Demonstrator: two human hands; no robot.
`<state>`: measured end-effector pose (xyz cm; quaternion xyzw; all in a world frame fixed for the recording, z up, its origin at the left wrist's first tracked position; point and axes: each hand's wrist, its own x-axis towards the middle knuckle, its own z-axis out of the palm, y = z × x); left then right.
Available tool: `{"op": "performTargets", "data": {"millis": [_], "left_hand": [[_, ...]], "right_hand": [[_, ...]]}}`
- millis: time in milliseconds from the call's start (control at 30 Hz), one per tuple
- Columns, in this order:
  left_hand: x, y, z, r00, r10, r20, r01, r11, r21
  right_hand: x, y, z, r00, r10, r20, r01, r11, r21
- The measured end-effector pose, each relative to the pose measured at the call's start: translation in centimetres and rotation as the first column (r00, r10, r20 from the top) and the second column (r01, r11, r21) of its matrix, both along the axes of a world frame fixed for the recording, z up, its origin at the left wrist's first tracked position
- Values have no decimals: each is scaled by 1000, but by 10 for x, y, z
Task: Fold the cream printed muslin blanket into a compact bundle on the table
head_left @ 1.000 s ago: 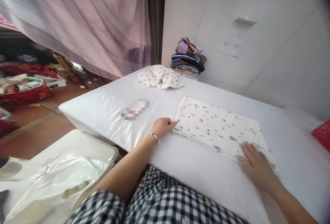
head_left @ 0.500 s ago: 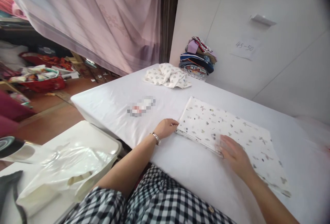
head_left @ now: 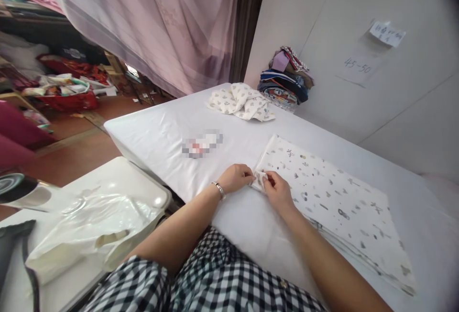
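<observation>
A white printed cloth, folded into a flat layered rectangle, lies on the white-covered table in front of me. My left hand pinches the cloth's near left corner. Close beside it, my right hand grips the same corner between thumb and fingers, and a small bit of the fabric is turned up between the two hands. The layered edges show along the near side of the cloth, partly behind my right forearm. Farther back on the table sits a crumpled cloth with a similar print.
A blurred-out small object lies left of my hands. Folded fabrics are stacked by the wall at the back. At left, a white surface holds a clear plastic bag. A pink curtain hangs behind the table.
My right hand has moved left from the near edge of the cloth to the corner by my left hand. That corner is now lifted slightly. The view has shifted a little.
</observation>
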<state>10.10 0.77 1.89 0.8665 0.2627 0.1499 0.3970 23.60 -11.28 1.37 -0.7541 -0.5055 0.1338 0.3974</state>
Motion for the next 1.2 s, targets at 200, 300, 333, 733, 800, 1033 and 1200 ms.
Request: {"op": "performTargets", "data": {"millis": [200,300,333,733,800,1033,1200], "left_hand": [[2,-9,7,986,33,-161,-15,994,107],[3,-15,10,983,73,-166,-55,992,113],[3,-17,11,983,88,-162,-70,991,115],[6,-18,10,954,194,-228,-184,981,61],[7,-19,10,945,222,-241,-208,975,82],[9,-22,10,932,245,-266,-215,967,138],[4,-18,9,953,198,-228,-172,977,128]], "right_hand": [[0,-5,-5,979,1,-203,17,996,87],[-3,-6,-5,974,7,-226,20,993,117],[-3,-6,-5,973,9,-233,20,992,124],[-7,-5,-5,997,70,-33,-63,979,192],[-8,-4,-5,989,132,59,-141,970,198],[-8,-6,-5,974,91,208,-127,978,167],[-12,-3,-4,941,141,308,-173,982,77]]}}
